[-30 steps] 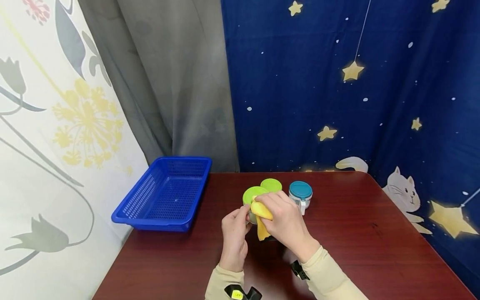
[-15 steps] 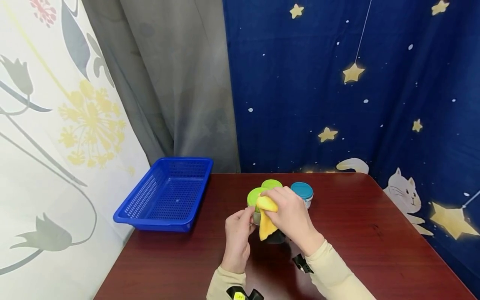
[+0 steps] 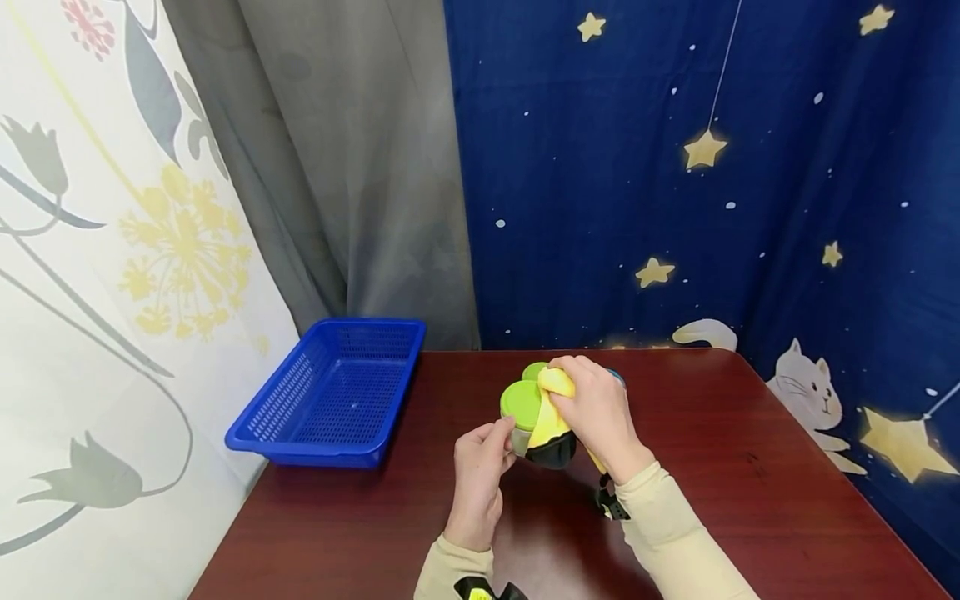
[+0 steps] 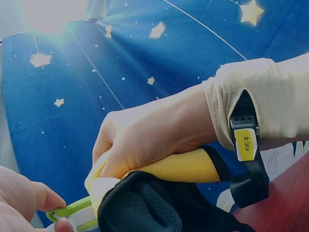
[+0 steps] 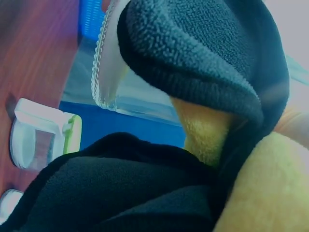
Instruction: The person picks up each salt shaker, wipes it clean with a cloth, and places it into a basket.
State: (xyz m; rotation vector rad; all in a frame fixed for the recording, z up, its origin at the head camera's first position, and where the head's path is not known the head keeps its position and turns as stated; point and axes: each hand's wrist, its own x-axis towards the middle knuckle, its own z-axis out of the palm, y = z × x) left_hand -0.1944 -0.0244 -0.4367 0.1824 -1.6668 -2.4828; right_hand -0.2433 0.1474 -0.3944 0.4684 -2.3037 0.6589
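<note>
Jar with the bright green lid is up in the air over the reddish-brown surface, roughly 5 o'clock from the middle of the head view. The left hand comes in from its 7 o'clock, thumb and fingers pinched on it right by the lid's edge, so that side's clamped. Right hand is over at 3 o'clock with its fingers curled tight into a cloth, yellow on one side and black on the other; the tips are buried in the folds, so can't see those. The cloth lies against the jar's 4 o'clock side and droops below it, and the right wrist view is mostly its fuzzy black side. There's a second green lid peeking out at about 1 o'clock, and a sliver of a blue lid between 2 and 3, mostly hidden behind the right hand. Out at 9 o'clock, well apart from all that, sits a blue plastic basket with holes in its sides.
</note>
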